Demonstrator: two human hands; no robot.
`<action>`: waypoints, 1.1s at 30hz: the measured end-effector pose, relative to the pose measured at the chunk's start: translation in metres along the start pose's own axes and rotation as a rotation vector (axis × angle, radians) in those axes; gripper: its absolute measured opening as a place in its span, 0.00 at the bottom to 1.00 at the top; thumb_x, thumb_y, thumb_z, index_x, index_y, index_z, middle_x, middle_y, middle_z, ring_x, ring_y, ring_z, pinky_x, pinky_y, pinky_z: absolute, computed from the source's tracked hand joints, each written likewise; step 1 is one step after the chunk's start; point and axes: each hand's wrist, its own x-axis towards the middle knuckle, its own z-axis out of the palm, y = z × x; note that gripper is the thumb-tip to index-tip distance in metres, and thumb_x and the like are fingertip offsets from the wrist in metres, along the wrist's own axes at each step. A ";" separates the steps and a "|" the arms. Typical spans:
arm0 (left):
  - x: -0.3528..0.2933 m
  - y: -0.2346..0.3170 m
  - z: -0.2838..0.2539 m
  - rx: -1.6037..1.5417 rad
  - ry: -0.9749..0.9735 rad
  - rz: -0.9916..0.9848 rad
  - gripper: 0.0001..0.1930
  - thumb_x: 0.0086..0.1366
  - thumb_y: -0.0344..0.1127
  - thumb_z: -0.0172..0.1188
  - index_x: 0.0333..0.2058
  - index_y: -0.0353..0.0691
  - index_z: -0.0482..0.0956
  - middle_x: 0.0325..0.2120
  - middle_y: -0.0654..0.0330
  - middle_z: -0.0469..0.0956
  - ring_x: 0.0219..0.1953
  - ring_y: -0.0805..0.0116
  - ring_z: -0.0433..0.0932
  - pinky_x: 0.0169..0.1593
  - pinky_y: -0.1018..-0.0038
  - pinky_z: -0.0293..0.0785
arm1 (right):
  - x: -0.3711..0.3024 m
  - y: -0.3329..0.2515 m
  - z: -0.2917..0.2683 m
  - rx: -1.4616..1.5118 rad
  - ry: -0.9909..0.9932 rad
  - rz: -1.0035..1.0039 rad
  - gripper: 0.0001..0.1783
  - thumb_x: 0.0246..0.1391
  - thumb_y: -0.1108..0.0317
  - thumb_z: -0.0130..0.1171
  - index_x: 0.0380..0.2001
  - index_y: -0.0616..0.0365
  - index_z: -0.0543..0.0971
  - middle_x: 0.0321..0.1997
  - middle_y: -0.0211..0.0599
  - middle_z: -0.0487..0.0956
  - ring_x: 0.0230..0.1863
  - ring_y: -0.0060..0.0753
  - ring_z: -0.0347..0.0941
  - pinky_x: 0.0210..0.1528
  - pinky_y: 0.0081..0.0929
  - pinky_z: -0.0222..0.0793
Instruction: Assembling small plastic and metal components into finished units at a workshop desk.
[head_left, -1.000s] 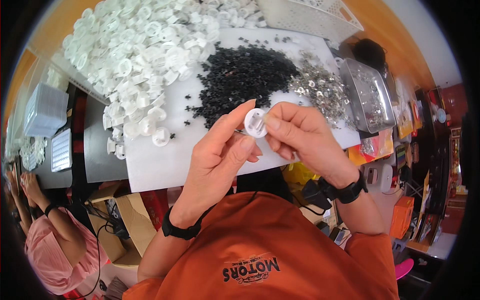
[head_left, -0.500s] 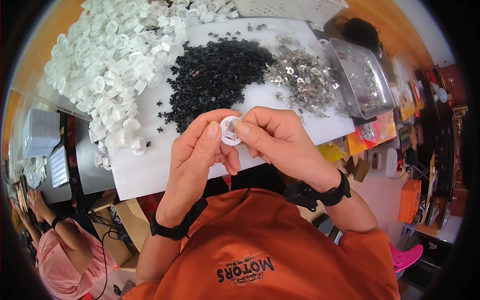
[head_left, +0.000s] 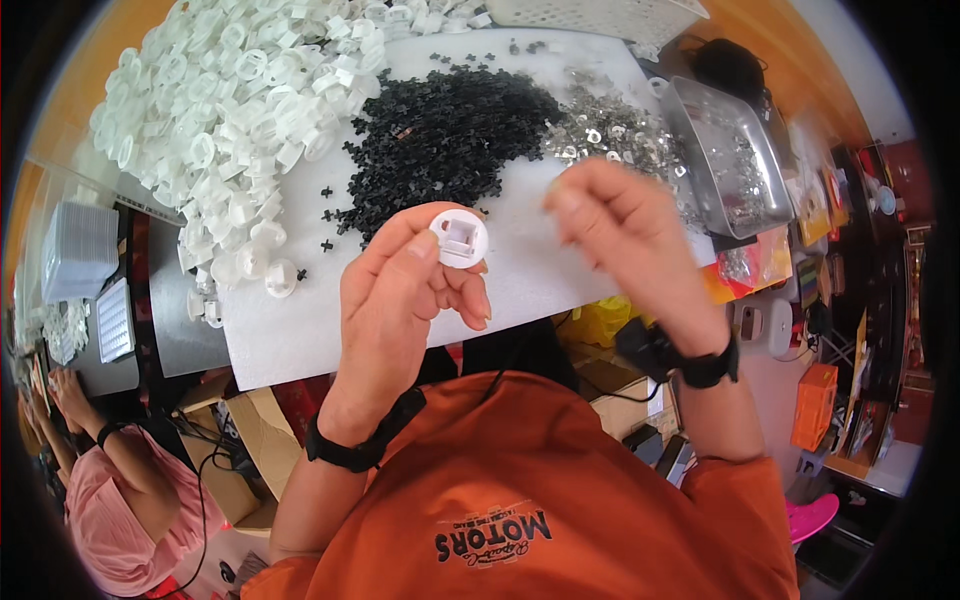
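My left hand [head_left: 395, 285] pinches a round white plastic housing [head_left: 459, 238] between thumb and fingers, above the near part of the white foam sheet [head_left: 300, 350]. The housing's face is turned up and shows a square recess with slots. Raised apart from it, my right hand [head_left: 625, 225] hangs over the sheet near the small metal pieces [head_left: 615, 130]. Its fingers are curled and smeared by motion, so whether they hold anything does not show. Beyond my hands lies a heap of small black cross-shaped parts [head_left: 440, 130].
A large pile of white plastic housings [head_left: 250, 110] covers the far left. On the right stands a metal tray [head_left: 735, 165] with small parts; a white perforated basket [head_left: 600, 18] is at the back. At lower left, another person in a pink top [head_left: 140, 510] works beside stacked clear trays [head_left: 80, 255].
My right hand has left the white housing and moved right and away from me, toward the metal pieces. My left hand still holds the housing, its recess now uncovered.
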 end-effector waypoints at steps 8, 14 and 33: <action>-0.002 0.001 -0.008 0.057 0.039 0.000 0.16 0.66 0.33 0.41 0.46 0.28 0.70 0.29 0.53 0.76 0.23 0.69 0.75 0.27 0.77 0.71 | 0.021 0.019 -0.035 -0.838 -0.022 -0.287 0.07 0.50 0.72 0.52 0.33 0.60 0.76 0.32 0.44 0.72 0.33 0.50 0.71 0.37 0.39 0.67; -0.005 0.001 -0.014 0.011 -0.002 -0.027 0.15 0.67 0.34 0.43 0.45 0.30 0.72 0.29 0.56 0.75 0.24 0.74 0.74 0.28 0.78 0.71 | 0.027 0.018 -0.029 -1.019 -0.083 -0.173 0.07 0.50 0.71 0.53 0.33 0.60 0.74 0.32 0.41 0.71 0.33 0.45 0.72 0.36 0.36 0.66; -0.007 -0.002 -0.020 0.032 -0.009 -0.060 0.16 0.68 0.36 0.41 0.43 0.29 0.72 0.27 0.56 0.75 0.24 0.73 0.73 0.27 0.77 0.70 | 0.034 0.006 0.005 -0.894 -0.174 -0.235 0.10 0.51 0.73 0.50 0.38 0.57 0.73 0.34 0.41 0.71 0.36 0.46 0.71 0.37 0.37 0.67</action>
